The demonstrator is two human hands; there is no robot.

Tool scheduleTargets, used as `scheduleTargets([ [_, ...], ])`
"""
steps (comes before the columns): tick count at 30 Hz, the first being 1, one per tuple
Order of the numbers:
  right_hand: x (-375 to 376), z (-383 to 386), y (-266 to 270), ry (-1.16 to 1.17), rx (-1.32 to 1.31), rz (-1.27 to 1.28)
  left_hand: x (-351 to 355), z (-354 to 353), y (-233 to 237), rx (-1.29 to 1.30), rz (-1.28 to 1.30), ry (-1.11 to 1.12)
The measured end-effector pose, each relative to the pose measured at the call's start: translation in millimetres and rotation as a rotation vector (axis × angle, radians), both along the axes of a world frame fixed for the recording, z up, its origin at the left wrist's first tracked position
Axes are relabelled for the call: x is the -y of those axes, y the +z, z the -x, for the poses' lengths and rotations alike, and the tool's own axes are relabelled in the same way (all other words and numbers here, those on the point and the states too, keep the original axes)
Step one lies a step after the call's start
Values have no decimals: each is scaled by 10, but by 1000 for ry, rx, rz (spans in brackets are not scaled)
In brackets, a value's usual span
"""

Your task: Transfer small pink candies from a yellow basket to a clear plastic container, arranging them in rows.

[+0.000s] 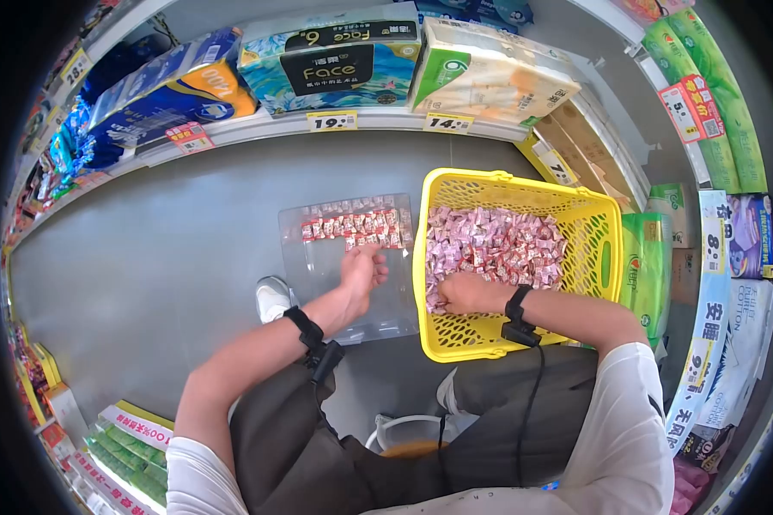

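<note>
A clear plastic tray (296, 257) lies on the grey floor, with rows of small red and white wrapped candies (361, 228) along its far part. My left hand (366, 270) is over the tray at the near edge of the rows, its fingers curled; what they hold, if anything, is too small to name. Right of the tray stands a yellow basket (508, 178) with a heap of pink and red wrapped candies (489, 245) in it. Inside the basket, my right hand (464, 293) reaches down at the near left of the heap, its fingertips hidden among the candies.
Shelves with tissue packs (331, 69) and price tags run along the far side. Green packs (646, 266) stand right of the basket. A white shoe (273, 299) is left of the tray. A white-rimmed container (404, 421) sits between my legs.
</note>
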State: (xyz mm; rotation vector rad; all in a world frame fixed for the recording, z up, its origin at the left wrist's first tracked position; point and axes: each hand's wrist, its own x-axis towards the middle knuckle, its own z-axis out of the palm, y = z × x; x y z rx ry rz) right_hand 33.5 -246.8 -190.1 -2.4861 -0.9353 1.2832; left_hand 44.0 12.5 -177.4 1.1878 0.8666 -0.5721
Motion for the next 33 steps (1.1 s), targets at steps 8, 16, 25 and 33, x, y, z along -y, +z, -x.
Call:
scheduleTargets([
  [8,-272,-37,307,125,94,70,3,133,8,-20,130,4],
  [16,-211,-500,1131,-342,-207,-269,-94,153,188,157,262,60],
  [25,-403,-288,1121,-987,-556,-843,-114,25,632,388,486,-64],
  [33,-525,-237,1124,-983,-415,-892,-56,23,585,472,414,-173],
])
